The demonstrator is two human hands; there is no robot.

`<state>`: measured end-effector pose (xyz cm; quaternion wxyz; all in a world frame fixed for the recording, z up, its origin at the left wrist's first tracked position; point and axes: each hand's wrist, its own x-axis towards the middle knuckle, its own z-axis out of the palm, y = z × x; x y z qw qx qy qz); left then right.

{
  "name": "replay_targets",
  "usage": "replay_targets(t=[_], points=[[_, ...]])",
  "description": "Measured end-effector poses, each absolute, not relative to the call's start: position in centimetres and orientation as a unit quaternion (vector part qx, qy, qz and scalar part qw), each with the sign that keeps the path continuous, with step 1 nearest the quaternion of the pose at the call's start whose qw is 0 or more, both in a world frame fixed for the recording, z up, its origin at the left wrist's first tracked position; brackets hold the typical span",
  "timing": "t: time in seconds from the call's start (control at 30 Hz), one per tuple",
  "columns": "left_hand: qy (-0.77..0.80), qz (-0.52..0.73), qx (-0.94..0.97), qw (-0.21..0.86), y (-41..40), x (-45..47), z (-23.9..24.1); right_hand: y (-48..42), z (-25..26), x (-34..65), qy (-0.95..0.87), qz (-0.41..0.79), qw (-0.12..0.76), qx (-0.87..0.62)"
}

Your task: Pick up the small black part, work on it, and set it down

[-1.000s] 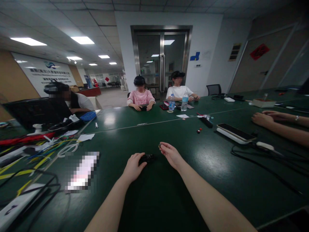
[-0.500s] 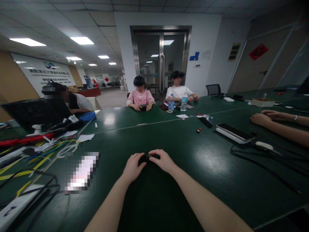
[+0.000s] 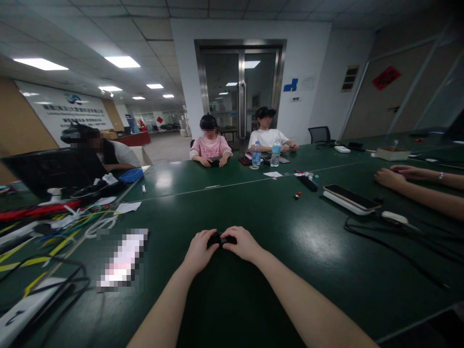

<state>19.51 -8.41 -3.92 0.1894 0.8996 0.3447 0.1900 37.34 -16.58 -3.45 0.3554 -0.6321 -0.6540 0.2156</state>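
Note:
Both of my hands meet over the green table (image 3: 174, 217) in front of me, around a small black object (image 3: 222, 239). My left hand (image 3: 199, 250) grips its left end, thumb at the near side and fingers at the far side. My right hand (image 3: 244, 244) pinches the right end the same way. The fingers cover much of the object, and its kind cannot be made out. A greyish part shows at its middle, between the fingertips.
A blurred-out bright rectangle (image 3: 123, 258) lies to the left, near tangled cables (image 3: 61, 246). On the right are a phone (image 3: 351, 197) on a white block, black cords and another person's hands (image 3: 391, 176). Water bottles (image 3: 275, 153) stand before people seated across the table.
My right thumb has moved down and left, closer to my left thumb. More black now shows within my right hand's grip. My left hand stays nearly still.

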Motion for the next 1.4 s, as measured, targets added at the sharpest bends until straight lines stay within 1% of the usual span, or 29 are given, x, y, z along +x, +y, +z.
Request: replay_targets(t=[0.1,0.2,0.3,0.47,0.6,1.03,1.4], points=[[0.347,0.19,0.898,0.194,-8.4,19.5,-3.9,-16.7,-3.2,37.6,-0.634,0.25,0.385,-0.623],[0.36,0.182,0.892,0.203,-8.6,19.5,-3.7,-16.7,-2.9,38.1,-0.574,0.309,0.428,-0.626],[0.374,0.173,0.886,0.211,-8.9,19.6,-3.3,-16.4,-3.1,38.7,-0.523,0.337,0.474,-0.623],[0.382,0.158,0.887,0.205,-9.1,19.7,-2.9,-15.6,-4.4,39.6,-0.445,0.388,0.565,-0.576],[0.373,0.169,0.889,0.205,-9.1,19.7,-2.9,-15.4,-5.1,40.2,-0.391,0.431,0.609,-0.539],[0.351,0.183,0.899,0.185,-8.5,19.6,-3.7,-15.6,-4.7,40.2,-0.384,0.44,0.614,-0.531],[0.364,0.174,0.893,0.198,-8.8,19.7,-3.2,-15.5,-5.0,40.3,-0.394,0.438,0.603,-0.538]])
